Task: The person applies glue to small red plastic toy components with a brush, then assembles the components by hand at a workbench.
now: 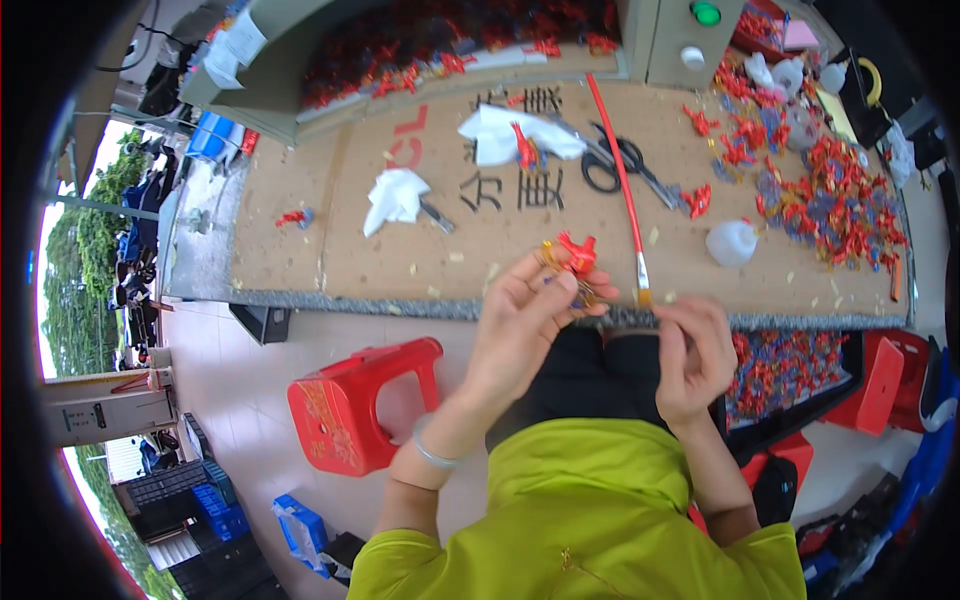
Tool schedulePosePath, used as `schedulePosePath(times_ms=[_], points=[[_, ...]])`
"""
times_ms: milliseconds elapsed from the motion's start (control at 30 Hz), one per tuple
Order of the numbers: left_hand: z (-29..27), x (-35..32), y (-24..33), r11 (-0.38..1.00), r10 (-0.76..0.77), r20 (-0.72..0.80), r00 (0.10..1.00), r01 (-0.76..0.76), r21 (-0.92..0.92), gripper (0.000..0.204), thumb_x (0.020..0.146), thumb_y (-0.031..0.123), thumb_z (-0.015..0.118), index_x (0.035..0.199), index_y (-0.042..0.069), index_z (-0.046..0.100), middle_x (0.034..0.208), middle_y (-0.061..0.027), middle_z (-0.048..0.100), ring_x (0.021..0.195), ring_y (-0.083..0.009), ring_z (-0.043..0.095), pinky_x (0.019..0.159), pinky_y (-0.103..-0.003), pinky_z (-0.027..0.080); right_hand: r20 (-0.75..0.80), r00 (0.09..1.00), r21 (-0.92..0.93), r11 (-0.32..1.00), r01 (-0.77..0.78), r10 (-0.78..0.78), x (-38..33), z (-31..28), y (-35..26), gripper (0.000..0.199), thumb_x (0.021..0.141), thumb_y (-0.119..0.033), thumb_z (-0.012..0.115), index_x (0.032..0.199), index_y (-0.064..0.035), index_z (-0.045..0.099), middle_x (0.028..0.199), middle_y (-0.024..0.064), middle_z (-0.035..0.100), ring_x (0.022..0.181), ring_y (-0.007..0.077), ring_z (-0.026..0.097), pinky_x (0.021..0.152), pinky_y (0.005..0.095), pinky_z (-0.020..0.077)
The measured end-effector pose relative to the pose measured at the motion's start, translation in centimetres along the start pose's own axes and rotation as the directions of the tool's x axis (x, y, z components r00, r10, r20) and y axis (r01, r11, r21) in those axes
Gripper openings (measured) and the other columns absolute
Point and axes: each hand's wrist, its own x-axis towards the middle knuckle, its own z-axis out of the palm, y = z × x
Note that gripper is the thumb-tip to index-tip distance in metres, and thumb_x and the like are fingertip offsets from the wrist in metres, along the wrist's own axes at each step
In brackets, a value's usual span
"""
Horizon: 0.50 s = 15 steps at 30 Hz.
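One red piece (577,255), judged in progress, is gripped by the left hand (522,325) at its one o'clock; the right hand (698,355) is curled near the brush (619,175), any grip indeterminable; similar pieces (835,200) are heaped at two o'clock on the worktop (370,265), whether finished cannot be determined.

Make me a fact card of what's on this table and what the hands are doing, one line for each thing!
Left hand: holding a small red piece
Right hand: near the bristle end of the red-handled brush; too unclear to tell if it grips anything
Scissors: black handles, on the cardboard, with the brush lying across them
White bottle: on the cardboard, right of the brush
Big pile: red and bluish pieces, at the table's right side
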Motion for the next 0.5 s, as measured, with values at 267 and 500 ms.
schedulePosePath(times_ms=[267, 500], points=[[-0.3, -3.6, -7.4, 0.984, 0.18, -0.088, 0.98, -0.179, 0.024, 0.021, 0.093, 0.011, 0.051, 0.11, -0.001, 0.049, 0.102, -0.0104, 0.059, 0.094, -0.0191, 0.062, 0.081, -0.036, 0.053, 0.415, 0.806, 0.4, 0.712, -0.578, 0.422, -0.9, 1.4, 0.4, 0.017, 0.087, -0.007, 0.061, 0.101, 0.0028, 0.065, 0.089, 0.0056, 0.062, 0.077, 0.009, 0.056, 0.068, 0.0215, 0.0454], [-0.1, -4.0, -7.5, 0.994, 0.051, -0.027, 0.998, -0.053, -0.093, 0.02, 0.093, 0.01, 0.052, 0.109, -0.002, 0.049, 0.097, -0.012, 0.061, 0.09, -0.0226, 0.063, 0.076, -0.034, 0.053, 0.521, 0.701, 0.438, 0.553, -0.709, 0.486, -1.2, 0.6, 1.1, 0.02, 0.092, -0.012, 0.057, 0.101, 0.0038, 0.065, 0.089, 0.004, 0.064, 0.076, 0.0056, 0.055, 0.064, 0.0179, 0.0441]])
